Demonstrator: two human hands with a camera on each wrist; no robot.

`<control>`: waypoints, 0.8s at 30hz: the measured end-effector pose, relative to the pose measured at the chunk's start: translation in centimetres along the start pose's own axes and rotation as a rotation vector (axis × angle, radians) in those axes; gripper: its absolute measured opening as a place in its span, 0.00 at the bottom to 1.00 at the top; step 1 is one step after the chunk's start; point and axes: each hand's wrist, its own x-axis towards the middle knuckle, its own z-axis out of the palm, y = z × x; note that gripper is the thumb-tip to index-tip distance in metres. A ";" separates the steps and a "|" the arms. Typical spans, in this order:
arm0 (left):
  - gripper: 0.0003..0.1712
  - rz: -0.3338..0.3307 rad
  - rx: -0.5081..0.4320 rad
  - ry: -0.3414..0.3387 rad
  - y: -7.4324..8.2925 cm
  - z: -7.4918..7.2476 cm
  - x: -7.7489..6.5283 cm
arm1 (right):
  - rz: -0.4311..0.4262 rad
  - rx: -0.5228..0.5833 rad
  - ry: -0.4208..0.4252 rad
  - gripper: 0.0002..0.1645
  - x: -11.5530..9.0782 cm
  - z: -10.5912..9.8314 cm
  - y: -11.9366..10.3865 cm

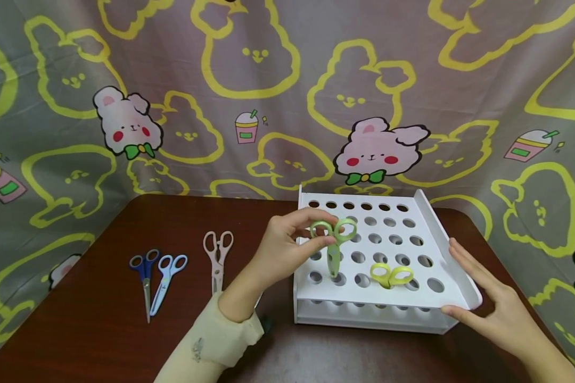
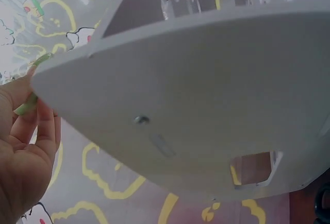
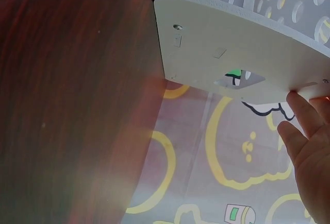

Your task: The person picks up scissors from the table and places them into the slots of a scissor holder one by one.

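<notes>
My left hand (image 1: pixel 287 242) pinches light green scissors (image 1: pixel 334 255) by the handles, with the narrow green blade end hanging down. The lower tip overlaps a front-row hole of the white rack (image 1: pixel 311 293) in the head view. In the left wrist view, the rack's side panel (image 2: pixel 154 90) partly hides the left fingers and the scissors. Yellow-green scissors (image 1: pixel 391 275) stand in another front-row hole, handles up and blades hidden below the top board. With fingers extended, my right hand (image 1: pixel 503 314) rests against the rack's right side panel (image 3: pixel 247 54).
On the brown table (image 1: pixel 100 340), left of the rack, lie dark blue scissors (image 1: pixel 145 271), light blue scissors (image 1: pixel 167 282) and beige scissors (image 1: pixel 218 255), partly hidden by my left forearm. A patterned cloth (image 1: pixel 287 117) hangs behind and around the table.
</notes>
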 end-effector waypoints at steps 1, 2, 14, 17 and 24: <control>0.13 -0.007 -0.002 -0.010 -0.1 0.1 0.0 | 0.001 0.000 -0.001 0.66 0.0 0.0 0.0; 0.13 -0.011 -0.003 -0.019 -0.2 0.2 0.0 | -0.001 0.000 0.000 0.66 0.0 0.0 0.0; 0.12 -0.034 0.081 -0.144 -1.1 0.9 -0.5 | 0.004 0.005 -0.006 0.66 0.0 0.0 0.1; 0.10 -0.051 0.104 -0.189 -1.1 0.9 -0.6 | -0.008 0.008 0.001 0.66 0.0 0.0 0.1; 0.08 -0.109 0.152 -0.262 -1.2 0.9 -0.9 | -0.041 0.011 0.015 0.66 0.0 0.1 0.0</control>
